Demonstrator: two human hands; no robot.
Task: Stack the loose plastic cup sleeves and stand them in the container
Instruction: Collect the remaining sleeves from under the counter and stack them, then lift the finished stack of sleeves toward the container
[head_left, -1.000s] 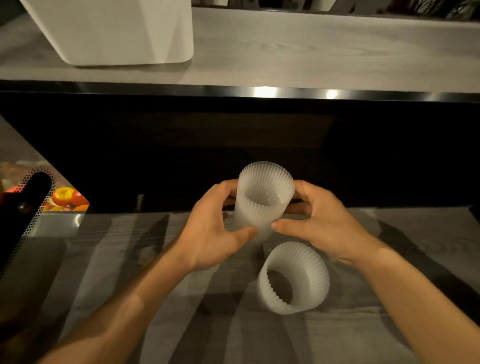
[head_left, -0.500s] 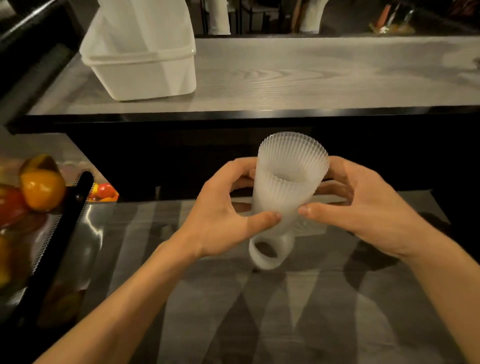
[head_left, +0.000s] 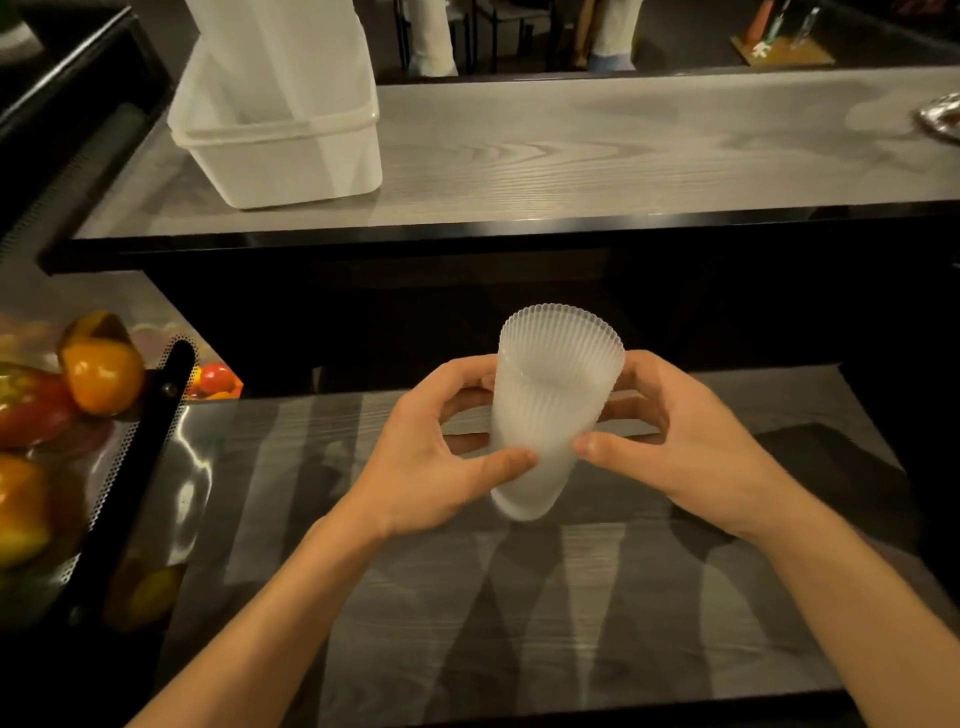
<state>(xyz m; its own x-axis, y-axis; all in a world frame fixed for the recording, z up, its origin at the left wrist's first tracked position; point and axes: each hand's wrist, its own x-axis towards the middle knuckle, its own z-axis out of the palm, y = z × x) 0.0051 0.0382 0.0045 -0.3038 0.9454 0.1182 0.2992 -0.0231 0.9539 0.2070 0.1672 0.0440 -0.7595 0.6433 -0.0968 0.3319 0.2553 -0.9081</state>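
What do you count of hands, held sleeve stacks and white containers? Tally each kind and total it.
Hands: 2, left hand and right hand
sleeve stack, held: 1
white container: 1
Total: 4

Looks like a café or bar service area: two-tier wood-grain counter (head_left: 623, 150), white bin (head_left: 291, 156) up top, peppers (head_left: 101, 364) in a perforated metal tray (head_left: 130, 467) at left, chairs beyond.

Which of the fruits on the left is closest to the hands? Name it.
The small red one, alone to the right of the black perforated rim; the larger orange fruit and red fruit lie left of it.
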